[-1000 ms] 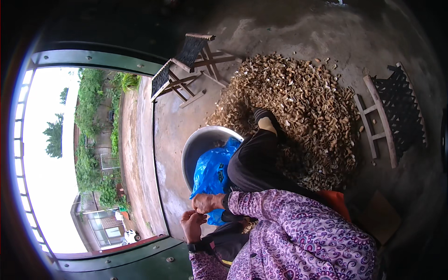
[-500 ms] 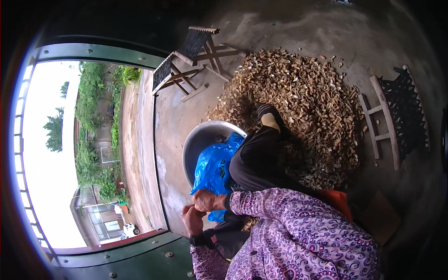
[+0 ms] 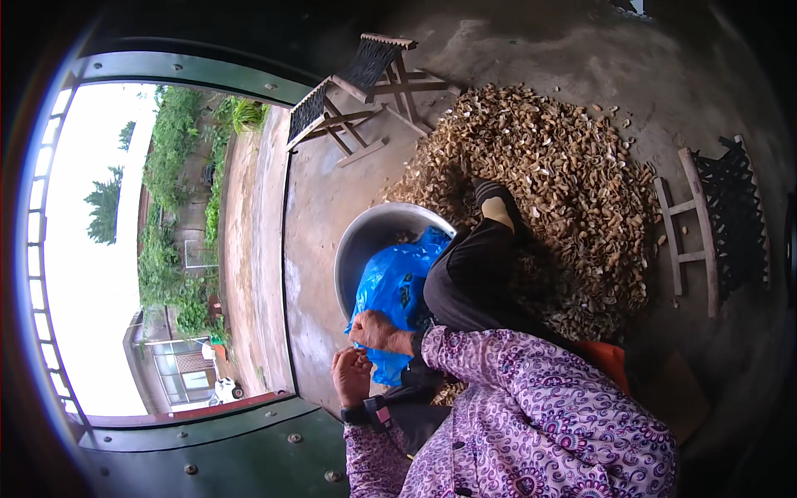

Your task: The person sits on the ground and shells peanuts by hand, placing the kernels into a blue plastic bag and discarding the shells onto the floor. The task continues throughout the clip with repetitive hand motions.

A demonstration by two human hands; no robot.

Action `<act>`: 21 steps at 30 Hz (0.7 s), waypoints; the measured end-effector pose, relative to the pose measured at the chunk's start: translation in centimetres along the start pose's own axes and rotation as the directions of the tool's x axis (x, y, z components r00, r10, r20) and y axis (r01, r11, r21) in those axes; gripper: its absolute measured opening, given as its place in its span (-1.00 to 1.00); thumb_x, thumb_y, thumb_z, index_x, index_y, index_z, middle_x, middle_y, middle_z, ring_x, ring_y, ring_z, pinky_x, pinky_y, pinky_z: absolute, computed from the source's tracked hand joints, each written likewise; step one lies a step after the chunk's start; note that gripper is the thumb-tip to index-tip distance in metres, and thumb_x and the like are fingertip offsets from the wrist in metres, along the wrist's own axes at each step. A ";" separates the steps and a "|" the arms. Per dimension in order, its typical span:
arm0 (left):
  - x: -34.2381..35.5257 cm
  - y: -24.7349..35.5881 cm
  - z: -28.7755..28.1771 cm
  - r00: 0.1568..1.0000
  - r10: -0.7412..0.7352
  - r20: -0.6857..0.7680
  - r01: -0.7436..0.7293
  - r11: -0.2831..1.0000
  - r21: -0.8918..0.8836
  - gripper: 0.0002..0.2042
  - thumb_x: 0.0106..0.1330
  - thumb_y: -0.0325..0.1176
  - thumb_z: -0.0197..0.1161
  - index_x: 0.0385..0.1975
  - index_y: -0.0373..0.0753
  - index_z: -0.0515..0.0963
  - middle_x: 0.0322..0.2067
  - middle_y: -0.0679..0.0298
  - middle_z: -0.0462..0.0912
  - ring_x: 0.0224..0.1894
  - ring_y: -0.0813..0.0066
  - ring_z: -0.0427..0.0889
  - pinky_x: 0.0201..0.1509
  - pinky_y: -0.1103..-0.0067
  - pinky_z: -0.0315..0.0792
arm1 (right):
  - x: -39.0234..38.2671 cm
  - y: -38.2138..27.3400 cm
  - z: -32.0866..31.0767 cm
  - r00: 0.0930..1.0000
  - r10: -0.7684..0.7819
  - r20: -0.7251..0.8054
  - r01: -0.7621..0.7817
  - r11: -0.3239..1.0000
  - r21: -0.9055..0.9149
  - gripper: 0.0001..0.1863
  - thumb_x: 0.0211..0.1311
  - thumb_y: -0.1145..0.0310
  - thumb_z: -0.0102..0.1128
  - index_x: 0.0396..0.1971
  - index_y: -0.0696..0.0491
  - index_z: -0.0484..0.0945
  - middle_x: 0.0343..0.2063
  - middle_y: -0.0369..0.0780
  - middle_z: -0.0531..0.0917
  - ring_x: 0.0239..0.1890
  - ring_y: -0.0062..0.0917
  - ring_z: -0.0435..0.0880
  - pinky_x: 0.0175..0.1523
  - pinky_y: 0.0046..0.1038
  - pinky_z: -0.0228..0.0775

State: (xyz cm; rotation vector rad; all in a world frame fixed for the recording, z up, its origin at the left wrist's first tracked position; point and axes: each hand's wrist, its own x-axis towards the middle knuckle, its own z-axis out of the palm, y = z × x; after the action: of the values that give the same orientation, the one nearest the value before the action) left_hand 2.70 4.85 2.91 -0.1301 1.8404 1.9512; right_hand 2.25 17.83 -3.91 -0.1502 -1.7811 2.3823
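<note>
My left hand (image 3: 352,375) has curled fingers, as if pinching something too small to make out. Just beyond it is my right hand (image 3: 378,331), closed with fingertips pressed together, its contents hidden. The two hands are close but slightly apart. Both are over the near edge of a blue plastic bag (image 3: 388,278), which lies crumpled in a round metal basin (image 3: 349,241) and hangs over its rim. My right forearm, in a purple patterned sleeve, comes in from the right. A dark band with a pink piece is on my left wrist.
A broad heap of peanut shells (image 3: 564,174) spreads ahead on the concrete floor, with my leg reaching into it. Two folding stools (image 3: 332,112) stand at the far left; another stool (image 3: 730,224) lies at right. An open doorway is on the left. An orange object (image 3: 604,361) lies beside me.
My hands, which were touching, have come a little apart. The right hand has moved slightly up over the bag. The whole view has shifted a little.
</note>
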 end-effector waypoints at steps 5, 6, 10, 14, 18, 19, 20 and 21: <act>0.3 -0.3 1.2 0.999 -0.037 0.011 0.036 0.999 0.038 -0.93 0.14 -0.53 0.03 -0.39 -0.34 0.39 -0.54 0.15 0.50 -0.59 0.49 0.46 -0.55 0.63 0.37 | -0.9 -0.5 -0.6 0.989 -0.109 -0.104 0.068 0.938 -0.341 -0.81 -0.21 0.34 0.09 -0.57 0.13 0.52 -0.55 -0.01 0.58 -0.45 -0.20 0.59 -0.35 -0.29 0.42; 0.2 -0.3 0.9 1.000 -0.014 0.012 0.013 0.994 0.110 -0.92 0.14 -0.53 0.03 -0.38 -0.35 0.40 -0.56 0.16 0.50 -0.60 0.49 0.47 -0.57 0.62 0.38 | -1.3 -0.8 -0.6 0.990 -0.123 -0.068 0.080 0.891 -0.447 -0.80 -0.21 0.35 0.09 -0.54 0.14 0.51 -0.52 0.00 0.58 -0.43 -0.16 0.58 -0.33 -0.26 0.42; 0.1 -0.7 0.7 0.999 0.031 -0.015 -0.027 0.974 0.227 -0.92 0.13 -0.53 0.04 -0.40 -0.38 0.41 -0.59 0.18 0.49 -0.62 0.51 0.47 -0.60 0.60 0.39 | -1.4 -0.8 -0.9 0.985 -0.170 -0.004 0.146 0.862 -0.485 -0.77 -0.20 0.34 0.10 -0.49 0.17 0.50 -0.50 0.02 0.58 -0.42 -0.14 0.58 -0.30 -0.25 0.42; 0.4 -0.6 0.1 1.000 0.000 -0.014 0.003 0.980 0.201 -0.94 0.14 -0.53 -0.01 -0.44 -0.29 0.42 -0.56 0.24 0.50 -0.59 0.53 0.46 -0.57 0.61 0.37 | -0.3 -0.3 -0.5 0.987 -0.126 0.102 0.157 0.895 -0.417 -0.77 -0.19 0.35 0.09 -0.49 0.16 0.53 -0.49 0.00 0.59 -0.42 -0.20 0.60 -0.32 -0.31 0.44; 0.6 -0.4 0.1 1.000 0.015 -0.004 -0.014 0.983 0.184 -0.95 0.12 -0.56 -0.01 -0.48 -0.28 0.41 -0.57 0.23 0.50 -0.60 0.54 0.45 -0.59 0.63 0.35 | -0.4 -0.8 -0.7 0.976 -0.006 0.219 0.039 0.988 -0.146 -0.89 -0.11 0.42 0.09 -0.62 0.15 0.48 -0.64 -0.11 0.59 -0.59 -0.43 0.60 -0.47 -0.46 0.43; 0.6 -0.5 0.3 1.000 0.015 -0.004 -0.014 0.983 0.182 -0.95 0.12 -0.56 -0.01 -0.48 -0.28 0.41 -0.57 0.23 0.50 -0.60 0.54 0.45 -0.59 0.63 0.35 | -0.3 -0.7 -0.8 0.976 -0.005 0.219 0.038 0.988 -0.148 -0.89 -0.11 0.42 0.09 -0.62 0.15 0.48 -0.64 -0.11 0.59 -0.59 -0.43 0.60 -0.47 -0.46 0.43; 0.6 -0.5 0.4 0.999 0.040 -0.010 -0.037 0.980 0.194 -0.97 0.12 -0.54 0.02 -0.47 -0.31 0.40 -0.58 0.21 0.50 -0.62 0.53 0.46 -0.60 0.64 0.36 | -0.2 -0.7 -0.9 0.967 0.049 0.251 -0.021 0.994 -0.111 -0.86 -0.07 0.38 0.11 -0.61 0.16 0.49 -0.66 -0.14 0.59 -0.61 -0.48 0.60 -0.48 -0.49 0.42; 0.7 -0.6 0.5 0.998 0.065 -0.014 -0.060 0.977 0.206 -0.96 0.11 -0.53 0.05 -0.46 -0.34 0.40 -0.60 0.19 0.51 -0.64 0.52 0.47 -0.61 0.65 0.36 | -0.1 -0.6 -1.0 0.953 0.101 0.285 -0.082 0.994 -0.077 -0.82 -0.03 0.33 0.13 -0.60 0.16 0.49 -0.67 -0.16 0.59 -0.63 -0.53 0.59 -0.50 -0.51 0.42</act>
State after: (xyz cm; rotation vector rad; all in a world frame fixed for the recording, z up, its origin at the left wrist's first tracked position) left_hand 2.46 5.53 2.18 -0.0277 2.0695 1.7923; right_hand 2.57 18.93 -3.66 0.1174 -2.0178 2.5213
